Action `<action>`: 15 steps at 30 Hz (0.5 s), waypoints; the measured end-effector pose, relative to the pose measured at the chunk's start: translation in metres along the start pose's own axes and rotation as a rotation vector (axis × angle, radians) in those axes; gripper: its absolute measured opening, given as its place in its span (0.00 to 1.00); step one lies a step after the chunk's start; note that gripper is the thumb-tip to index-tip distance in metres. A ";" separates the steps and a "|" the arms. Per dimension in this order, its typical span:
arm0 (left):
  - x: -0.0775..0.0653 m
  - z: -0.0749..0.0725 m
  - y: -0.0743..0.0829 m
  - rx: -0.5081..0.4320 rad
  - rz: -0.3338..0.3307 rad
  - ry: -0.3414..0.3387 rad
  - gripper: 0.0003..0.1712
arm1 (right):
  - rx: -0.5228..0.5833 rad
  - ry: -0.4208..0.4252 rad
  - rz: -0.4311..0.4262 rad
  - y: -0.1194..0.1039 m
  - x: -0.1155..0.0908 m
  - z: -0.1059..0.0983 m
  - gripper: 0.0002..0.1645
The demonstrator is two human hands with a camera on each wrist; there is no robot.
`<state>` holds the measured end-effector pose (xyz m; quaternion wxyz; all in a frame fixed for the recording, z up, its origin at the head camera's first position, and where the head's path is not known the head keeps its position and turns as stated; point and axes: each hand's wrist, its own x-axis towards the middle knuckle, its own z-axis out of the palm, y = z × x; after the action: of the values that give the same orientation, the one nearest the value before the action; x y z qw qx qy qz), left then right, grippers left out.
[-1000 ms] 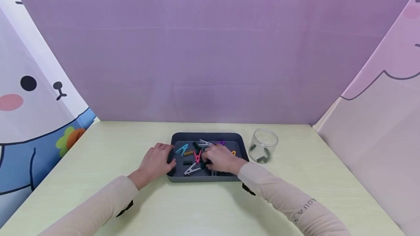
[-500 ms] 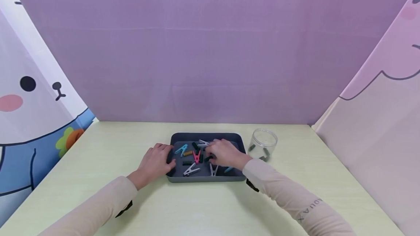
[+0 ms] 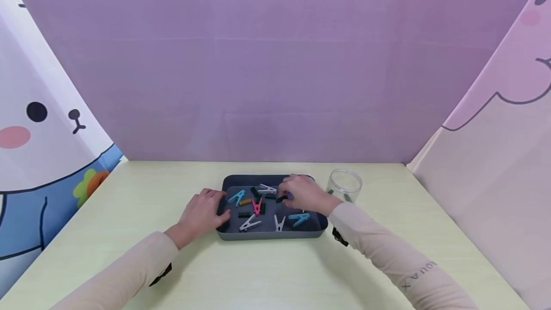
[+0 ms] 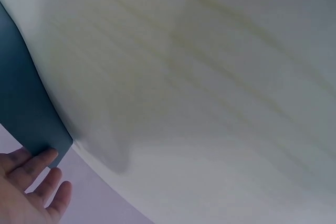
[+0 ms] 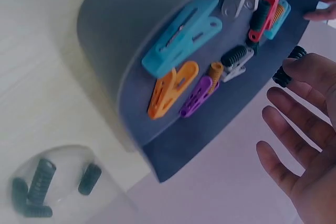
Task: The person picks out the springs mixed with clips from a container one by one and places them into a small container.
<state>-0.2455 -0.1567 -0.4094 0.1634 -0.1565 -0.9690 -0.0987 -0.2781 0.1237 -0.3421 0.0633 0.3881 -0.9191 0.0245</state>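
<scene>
A grey tray (image 3: 271,236) holds plastic clothes pegs and small coil springs. My right hand (image 3: 303,193) is over its right half and pinches a dark green spring (image 5: 289,66) between thumb and index finger, the other fingers spread. At the tray's left end my left hand (image 3: 200,216) rests against the wall, fingers relaxed and touching it in the left wrist view. Around the middle lie a red peg (image 3: 256,206), an orange-yellow spring (image 3: 246,201) and a dark green spring (image 3: 245,215). Orange (image 5: 172,87) and purple pegs (image 5: 198,96) appear in the right wrist view.
A clear round jar (image 3: 346,181) stands just right of the tray on the pale table (image 3: 241,276), with several dark green springs (image 5: 42,182) inside. A purple backdrop (image 3: 267,85) rises behind the table, with cartoon-print cloths at both sides.
My right hand has lifted and moved right with the dark green spring, uncovering white and blue pegs near the tray's front. My left hand stays at the tray's left end.
</scene>
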 end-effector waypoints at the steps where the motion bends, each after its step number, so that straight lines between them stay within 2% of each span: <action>1: 0.000 0.000 0.000 0.001 0.002 0.001 0.29 | 0.000 0.002 0.007 0.001 -0.001 -0.001 0.07; 9: 0.000 -0.003 -0.006 -0.031 0.045 0.027 0.27 | -0.020 0.014 0.044 0.017 -0.009 -0.014 0.06; 15: 0.000 -0.001 -0.008 -0.065 0.045 0.017 0.28 | 0.000 0.048 0.059 0.029 -0.016 -0.022 0.08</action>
<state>-0.2475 -0.1644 -0.4094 0.1688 -0.1827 -0.9601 -0.1277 -0.2858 0.1570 -0.3220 0.0844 0.3599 -0.9285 0.0359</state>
